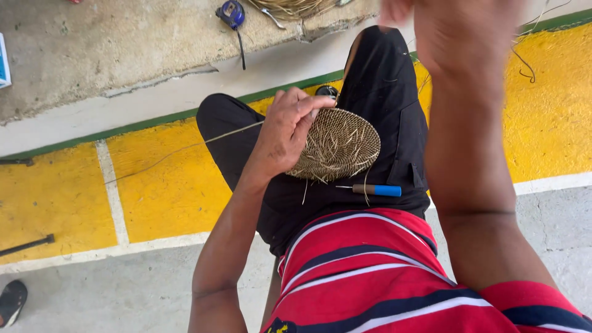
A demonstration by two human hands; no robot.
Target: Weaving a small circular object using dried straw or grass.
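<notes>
Yellow-painted floor point(172, 185) with white lines, green stripe point(154, 120) along a pale kerb, rough grey concrete point(123, 43) beyond, blue tape measure point(231, 12) lying there, bare cement below, dark shoe point(11, 301) at the corner, daylight

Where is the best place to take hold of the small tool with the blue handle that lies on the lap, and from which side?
Probably the blue handle of the awl-like tool. It lies flat across the black trousers, its thin metal tip towards the woven disc that the left hand holds. Come from above on the person's right, where the handle is free and the tip points away.
</notes>
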